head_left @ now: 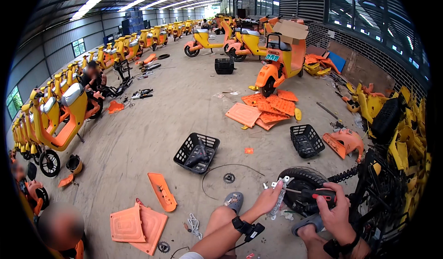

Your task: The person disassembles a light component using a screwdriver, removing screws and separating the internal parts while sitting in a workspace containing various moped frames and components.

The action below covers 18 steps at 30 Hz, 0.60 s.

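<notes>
My right hand (pixel 336 215) is closed round the black-and-red handle of a screwdriver (pixel 323 195). Its thin shaft points left, the tip reaching a silvery metal part (pixel 278 204). Pinched in my left hand (pixel 268 199), that part stands upright beside a black-tyred wheel (pixel 295 173); its exact kind is unclear. The wheel lies low in front of me, joined to a dark scooter frame (pixel 369 199) with a coiled spring (pixel 345 173). Each wrist wears a black strap, the left one carrying a small device (pixel 253 231).
Black baskets (pixel 184 163) (pixel 308 141), a sprocket (pixel 229 178), a thin cable (pixel 203 185) and orange panels (pixel 127 224) lie on the floor. Yellow body parts (pixel 401 153) pile up at right. An orange scooter (pixel 277 70) stands ahead; people sit at left near rows of scooters (pixel 62 125).
</notes>
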### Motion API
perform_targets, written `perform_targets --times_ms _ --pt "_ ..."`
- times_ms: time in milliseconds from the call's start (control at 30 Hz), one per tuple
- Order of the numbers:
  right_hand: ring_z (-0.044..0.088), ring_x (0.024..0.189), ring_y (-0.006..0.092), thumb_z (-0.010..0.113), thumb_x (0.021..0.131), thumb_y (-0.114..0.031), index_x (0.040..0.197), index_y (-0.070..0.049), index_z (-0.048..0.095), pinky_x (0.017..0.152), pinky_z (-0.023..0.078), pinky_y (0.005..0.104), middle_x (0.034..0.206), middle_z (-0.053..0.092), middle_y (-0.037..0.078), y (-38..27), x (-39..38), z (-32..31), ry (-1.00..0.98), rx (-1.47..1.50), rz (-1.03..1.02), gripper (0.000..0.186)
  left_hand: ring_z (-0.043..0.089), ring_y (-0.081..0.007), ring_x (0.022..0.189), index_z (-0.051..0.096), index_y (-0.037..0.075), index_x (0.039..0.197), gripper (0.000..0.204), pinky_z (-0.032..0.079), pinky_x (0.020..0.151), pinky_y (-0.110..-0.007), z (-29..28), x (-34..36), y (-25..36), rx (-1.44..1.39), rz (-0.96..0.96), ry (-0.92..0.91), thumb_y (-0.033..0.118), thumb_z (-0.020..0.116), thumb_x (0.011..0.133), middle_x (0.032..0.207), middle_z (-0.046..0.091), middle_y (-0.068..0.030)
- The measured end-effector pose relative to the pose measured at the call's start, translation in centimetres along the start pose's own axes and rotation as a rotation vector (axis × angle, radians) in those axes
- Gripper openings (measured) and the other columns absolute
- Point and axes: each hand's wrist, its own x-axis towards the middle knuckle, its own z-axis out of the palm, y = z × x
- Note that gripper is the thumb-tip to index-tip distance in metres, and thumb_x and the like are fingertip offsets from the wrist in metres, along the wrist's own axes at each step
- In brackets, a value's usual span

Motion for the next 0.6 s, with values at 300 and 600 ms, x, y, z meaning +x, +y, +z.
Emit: perform_targets --times_ms 300,600 --pt "0.064 0.07 0.0125 0.062 0.092 -0.006 0.122 -0.002 0.048 0.061 0.052 0.0257 0.1 0.068 0.011 0.3 0.7 1.8 -0.003 0.222 0.057 0.033 0.068 -0.0206 0.063 0.068 -0.001 0.095 0.075 0.052 0.061 -0.033 -1.6 -0.4 -0.1 -0.08 0.04 0.033 0.063 0.031 0.101 0.065 0.067 -0.0113" --pt "0.064 0.094 0.0179 0.058 0.098 -0.011 0.124 -0.001 0.045 0.083 0.056 0.0313 0.114 0.063 0.017 2.5 0.5 2.9 0.155 0.515 -0.002 0.03 0.065 -0.0172 0.069 0.052 0.0 0.117 0.031 0.051 0.057 -0.031 -4.8 3.1 -1.0 -0.653 0.223 0.752 0.027 0.052 0.102 0.084 0.068 -0.0115"
